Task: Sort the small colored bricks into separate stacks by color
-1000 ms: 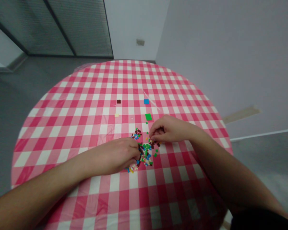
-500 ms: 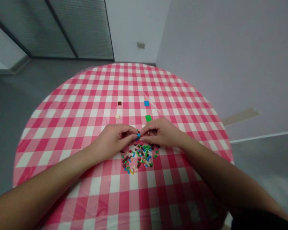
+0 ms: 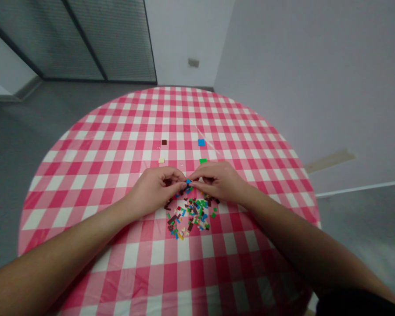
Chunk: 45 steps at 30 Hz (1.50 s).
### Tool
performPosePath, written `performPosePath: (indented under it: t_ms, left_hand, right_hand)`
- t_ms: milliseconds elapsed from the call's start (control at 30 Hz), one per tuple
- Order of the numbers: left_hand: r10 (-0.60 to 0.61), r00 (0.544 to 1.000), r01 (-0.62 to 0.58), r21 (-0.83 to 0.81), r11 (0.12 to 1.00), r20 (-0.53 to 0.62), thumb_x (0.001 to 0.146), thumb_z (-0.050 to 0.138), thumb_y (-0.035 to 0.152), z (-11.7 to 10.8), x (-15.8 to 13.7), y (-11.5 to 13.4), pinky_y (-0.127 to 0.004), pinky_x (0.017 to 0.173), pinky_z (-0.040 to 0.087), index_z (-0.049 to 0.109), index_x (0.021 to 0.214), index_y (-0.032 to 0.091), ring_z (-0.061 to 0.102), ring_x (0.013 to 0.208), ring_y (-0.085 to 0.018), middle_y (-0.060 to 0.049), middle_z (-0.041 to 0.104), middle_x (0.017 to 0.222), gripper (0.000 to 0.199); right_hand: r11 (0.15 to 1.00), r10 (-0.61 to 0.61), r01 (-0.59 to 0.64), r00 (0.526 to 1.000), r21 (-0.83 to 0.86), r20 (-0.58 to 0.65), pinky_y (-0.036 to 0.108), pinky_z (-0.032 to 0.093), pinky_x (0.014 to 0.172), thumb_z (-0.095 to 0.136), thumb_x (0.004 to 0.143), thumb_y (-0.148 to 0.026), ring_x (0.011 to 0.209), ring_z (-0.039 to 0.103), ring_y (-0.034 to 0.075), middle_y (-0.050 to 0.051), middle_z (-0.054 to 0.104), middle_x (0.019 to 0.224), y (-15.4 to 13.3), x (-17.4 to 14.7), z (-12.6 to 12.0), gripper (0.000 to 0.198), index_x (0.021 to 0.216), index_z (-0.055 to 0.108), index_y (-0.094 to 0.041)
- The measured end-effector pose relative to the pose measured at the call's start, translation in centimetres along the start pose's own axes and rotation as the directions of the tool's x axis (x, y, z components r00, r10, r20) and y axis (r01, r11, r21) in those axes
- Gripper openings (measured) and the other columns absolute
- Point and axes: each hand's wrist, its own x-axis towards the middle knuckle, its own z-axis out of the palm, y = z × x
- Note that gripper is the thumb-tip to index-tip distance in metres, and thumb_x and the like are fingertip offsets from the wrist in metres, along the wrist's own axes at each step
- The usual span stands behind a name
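a small blue piece (image 3: 188, 181) is pinched at the fingertips of both hands, over the far edge of a scatter of tiny mixed bricks (image 3: 191, 213). the left hand (image 3: 156, 186) has thumb and fingers nearly together on it; the right hand (image 3: 219, 181) pinches from the opposite side (anything else in there is too small to tell). beyond lie a green square (image 3: 203, 161), partly hidden, a blue square (image 3: 201, 142), a cream square (image 3: 161, 160) and a dark brown square (image 3: 164, 142), on a checked tablecloth (image 3: 118, 263).

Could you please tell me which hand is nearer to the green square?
Right: the right hand is just in front of the green square, partly hiding it; the left hand is farther away, to its left.
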Motion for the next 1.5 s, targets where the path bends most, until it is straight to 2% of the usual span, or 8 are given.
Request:
performPosePath:
  t_ms: [100, 167, 233, 300, 433, 767, 1067, 1500]
  left_hand:
    - [0.047, 0.994, -0.038, 0.086, 0.996, -0.100, 0.089, 0.063, 0.036, -0.5, 0.1, 0.1, -0.028, 0.064, 0.053, 0.077, 0.094, 0.018, 0.068, 0.071, -0.017, -0.006, 0.079, 0.088, 0.023]
    - [0.063, 0.987, -0.043, 0.136, 0.990, -0.151, 0.089, 0.063, 0.037, -0.9, 0.2, 0.1, -0.029, 0.065, 0.053, 0.077, 0.093, 0.019, 0.067, 0.072, -0.017, -0.006, 0.079, 0.090, 0.023]
    - [0.070, 0.985, -0.043, 0.166, 0.985, -0.156, 0.088, 0.062, 0.037, -1.1, 0.3, 0.1, -0.029, 0.064, 0.051, 0.076, 0.091, 0.020, 0.066, 0.071, -0.017, -0.005, 0.079, 0.089, 0.023]
    - [0.068, 0.988, -0.043, 0.179, 0.983, -0.141, 0.088, 0.061, 0.037, -1.1, 0.3, 0.0, -0.028, 0.061, 0.049, 0.076, 0.090, 0.020, 0.064, 0.067, -0.016, -0.005, 0.079, 0.087, 0.023]
    - [0.049, 0.993, -0.030, 0.175, 0.984, -0.103, 0.089, 0.060, 0.038, -0.7, 0.2, -0.3, -0.027, 0.059, 0.046, 0.077, 0.089, 0.019, 0.063, 0.066, -0.016, -0.005, 0.078, 0.085, 0.025]
    - [0.046, 0.994, -0.030, 0.163, 0.986, -0.098, 0.088, 0.061, 0.038, -0.7, 0.2, -0.3, -0.027, 0.059, 0.047, 0.077, 0.087, 0.019, 0.063, 0.063, -0.015, -0.003, 0.077, 0.080, 0.024]
    - [0.021, 0.997, -0.008, 0.170, 0.985, -0.072, 0.090, 0.061, 0.038, -0.7, 0.1, -0.5, -0.027, 0.059, 0.046, 0.077, 0.089, 0.019, 0.062, 0.063, -0.016, -0.004, 0.077, 0.081, 0.025]
    - [0.016, 0.998, -0.005, 0.164, 0.986, -0.067, 0.088, 0.061, 0.038, -0.8, 0.0, -0.3, -0.027, 0.058, 0.045, 0.077, 0.087, 0.020, 0.060, 0.061, -0.015, -0.003, 0.077, 0.078, 0.025]
  right_hand:
    - [0.989, 0.094, -0.112, 0.981, -0.100, -0.172, 0.031, 0.047, 0.073, 0.066, 0.096, -0.037, 0.079, 0.064, 0.018, 0.006, 0.076, 0.090, 1.1, 0.2, -0.6, 0.020, 0.098, 0.079, -0.023]
    - [0.954, 0.182, -0.251, 0.919, -0.163, -0.351, 0.035, 0.048, 0.077, 0.067, 0.095, -0.035, 0.083, 0.064, 0.021, 0.008, 0.076, 0.094, 2.4, 0.5, -1.3, 0.019, 0.101, 0.079, -0.022]
    - [0.912, 0.240, -0.358, 0.862, -0.201, -0.446, 0.036, 0.048, 0.077, 0.067, 0.093, -0.033, 0.083, 0.063, 0.022, 0.010, 0.074, 0.093, 4.0, 0.8, -1.9, 0.019, 0.101, 0.080, -0.021]
    - [0.889, 0.279, -0.405, 0.850, -0.215, -0.447, 0.036, 0.048, 0.076, 0.068, 0.092, -0.031, 0.082, 0.063, 0.022, 0.010, 0.073, 0.092, 5.5, 1.3, -2.1, 0.018, 0.099, 0.081, -0.020]
    - [0.875, 0.307, -0.407, 0.885, -0.262, -0.350, 0.036, 0.048, 0.076, 0.070, 0.091, -0.033, 0.084, 0.065, 0.022, 0.009, 0.074, 0.091, 7.1, 2.1, -1.7, 0.018, 0.097, 0.082, -0.021]
    - [0.878, 0.191, -0.275, 0.952, -0.393, -0.240, 0.038, 0.050, 0.086, 0.060, 0.100, -0.028, 0.092, 0.065, 0.025, 0.011, 0.072, 0.094, 6.6, 1.4, -1.4, 0.027, 0.113, 0.082, -0.020]
    - [0.841, 0.250, -0.319, 0.945, -0.438, -0.209, 0.037, 0.049, 0.086, 0.053, 0.105, -0.031, 0.100, 0.063, 0.026, 0.012, 0.067, 0.104, 6.3, 1.9, -1.0, 0.035, 0.130, 0.076, -0.023]
    - [0.840, 0.224, -0.299, 0.951, -0.453, -0.213, 0.035, 0.048, 0.083, 0.052, 0.104, -0.029, 0.098, 0.063, 0.025, 0.011, 0.068, 0.103, 6.7, 1.7, -1.0, 0.034, 0.126, 0.078, -0.023]
